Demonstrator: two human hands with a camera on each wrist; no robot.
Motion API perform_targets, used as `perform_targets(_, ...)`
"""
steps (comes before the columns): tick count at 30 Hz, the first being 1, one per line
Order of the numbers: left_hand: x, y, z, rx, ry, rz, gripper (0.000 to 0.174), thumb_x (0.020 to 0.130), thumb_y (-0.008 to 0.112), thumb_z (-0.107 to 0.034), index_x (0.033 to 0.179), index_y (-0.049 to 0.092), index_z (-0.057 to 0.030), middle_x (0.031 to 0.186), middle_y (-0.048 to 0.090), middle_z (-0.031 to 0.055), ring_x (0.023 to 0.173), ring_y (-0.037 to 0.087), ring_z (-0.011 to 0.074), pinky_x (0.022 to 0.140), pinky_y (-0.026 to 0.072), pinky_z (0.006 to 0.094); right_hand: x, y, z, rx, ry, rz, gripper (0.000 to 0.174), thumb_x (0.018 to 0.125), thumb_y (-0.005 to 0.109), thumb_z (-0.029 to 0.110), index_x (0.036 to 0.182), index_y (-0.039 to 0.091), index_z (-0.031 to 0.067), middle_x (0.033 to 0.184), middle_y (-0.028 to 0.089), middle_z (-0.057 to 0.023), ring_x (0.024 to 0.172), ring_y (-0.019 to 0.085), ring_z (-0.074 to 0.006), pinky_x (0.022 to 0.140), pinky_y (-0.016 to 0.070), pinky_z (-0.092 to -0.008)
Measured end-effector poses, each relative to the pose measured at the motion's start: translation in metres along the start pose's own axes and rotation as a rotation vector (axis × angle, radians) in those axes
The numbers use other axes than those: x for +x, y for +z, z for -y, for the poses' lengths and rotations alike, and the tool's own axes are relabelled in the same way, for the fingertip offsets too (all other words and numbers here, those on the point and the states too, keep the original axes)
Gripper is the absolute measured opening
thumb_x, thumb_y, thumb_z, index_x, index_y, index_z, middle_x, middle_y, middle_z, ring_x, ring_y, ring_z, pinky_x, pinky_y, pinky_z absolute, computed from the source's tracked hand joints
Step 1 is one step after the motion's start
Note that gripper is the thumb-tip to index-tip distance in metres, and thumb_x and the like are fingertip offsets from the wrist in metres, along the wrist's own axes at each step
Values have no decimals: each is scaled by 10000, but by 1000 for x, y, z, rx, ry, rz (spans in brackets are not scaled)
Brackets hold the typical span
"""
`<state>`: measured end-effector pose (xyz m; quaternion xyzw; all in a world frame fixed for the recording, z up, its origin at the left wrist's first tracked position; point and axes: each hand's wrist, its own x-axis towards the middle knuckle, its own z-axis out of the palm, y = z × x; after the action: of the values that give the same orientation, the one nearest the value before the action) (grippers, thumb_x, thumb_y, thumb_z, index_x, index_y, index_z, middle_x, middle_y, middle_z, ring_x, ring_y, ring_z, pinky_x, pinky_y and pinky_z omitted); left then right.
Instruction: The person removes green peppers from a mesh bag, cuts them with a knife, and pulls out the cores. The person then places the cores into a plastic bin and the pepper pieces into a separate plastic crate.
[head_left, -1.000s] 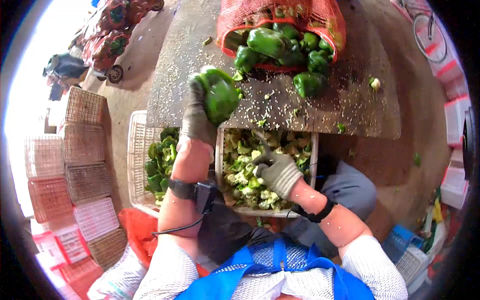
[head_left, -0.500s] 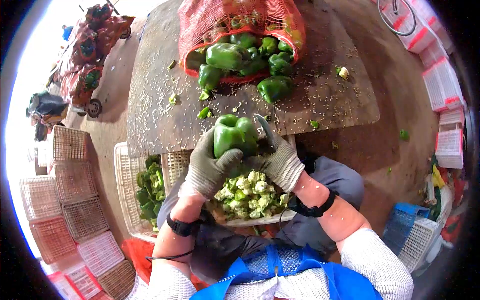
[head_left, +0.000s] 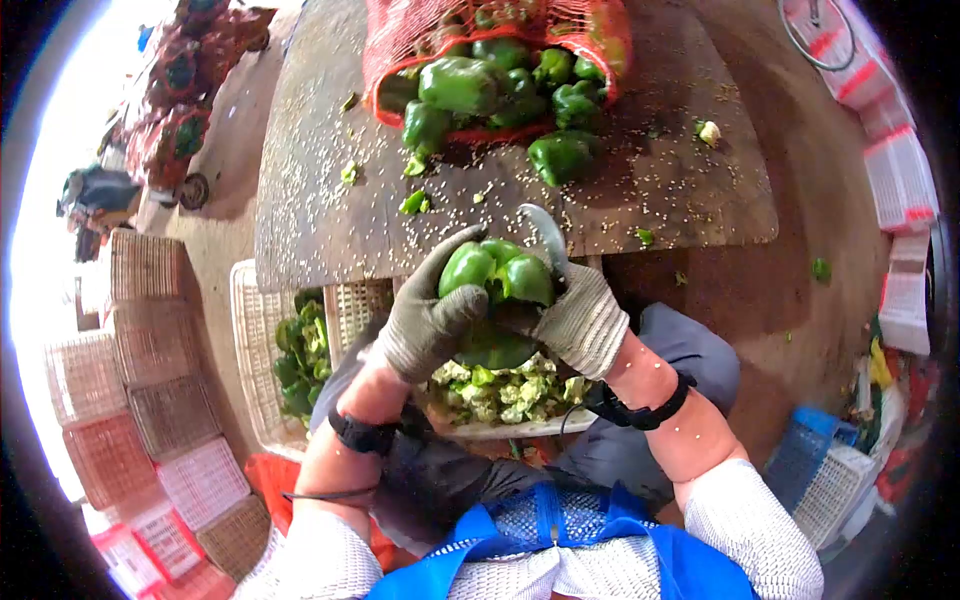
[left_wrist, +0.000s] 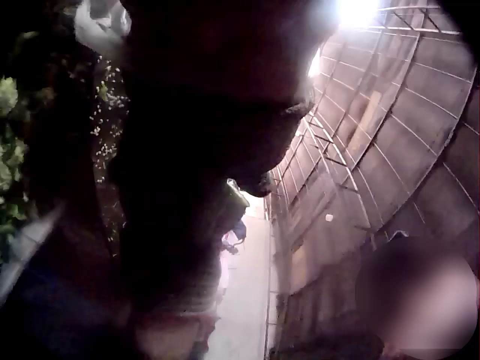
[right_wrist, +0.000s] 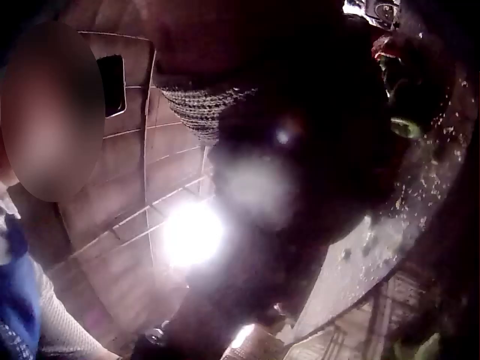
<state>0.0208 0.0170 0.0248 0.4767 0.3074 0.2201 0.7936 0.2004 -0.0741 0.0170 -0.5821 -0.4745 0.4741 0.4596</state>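
In the head view my gloved left hand (head_left: 428, 322) grips a large green bell pepper (head_left: 522, 278) from the left, thumb across its near side. A dark gap shows in the top of the pepper, between its lobes. My gloved right hand (head_left: 585, 318) is against the pepper's right side and holds a small knife with a curved blade (head_left: 546, 236). The blade points up and away, over the board's near edge; its handle is hidden in the hand. Below the pepper stands a crate of pale green pepper cores (head_left: 505, 395). Both wrist views are mostly dark.
A wooden board (head_left: 330, 215) strewn with seeds lies ahead. On it a red mesh bag (head_left: 400, 45) spills whole peppers (head_left: 562, 158). At left a white crate (head_left: 262, 370) contains cut green pepper pieces (head_left: 300, 362). Stacked crates (head_left: 145, 330) stand farther left.
My left hand has brought the pepper from over the board back toward my body. The right hand has come up from the core crate to meet it, and the pepper's top now shows a gap.
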Motion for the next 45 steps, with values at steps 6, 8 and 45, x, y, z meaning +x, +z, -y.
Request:
perform_targets(6, -3, -4, 7, -371, 11, 97, 755, 900, 633, -517, 1434, 391, -41, 1310, 548, 80, 1186, 541, 202, 1020, 431, 360, -12, -1, 18, 177, 179, -17, 468, 754, 833, 144, 1155, 627, 16, 975, 693, -25, 860, 629, -104, 793, 520, -256)
perform_targets(8, -3, -10, 15, -578, -117, 102, 732, 902, 622, -513, 1427, 411, -48, 1329, 555, 100, 1211, 549, 221, 1043, 431, 382, -16, 4, 22, 214, 140, -27, 368, 773, 808, 129, 1092, 660, 22, 994, 709, -61, 864, 656, -116, 791, 537, -280)
perform_targets(45, -91, -49, 20, 596, 10, -170, 266, 923, 590, -150, 1158, 654, -42, 1116, 654, 103, 970, 649, 211, 848, 534, 332, -20, -14, 11, 586, 341, -131, 333, 811, 767, 151, 1105, 636, 63, 861, 684, -39, 571, 594, -93, 478, 477, -210)
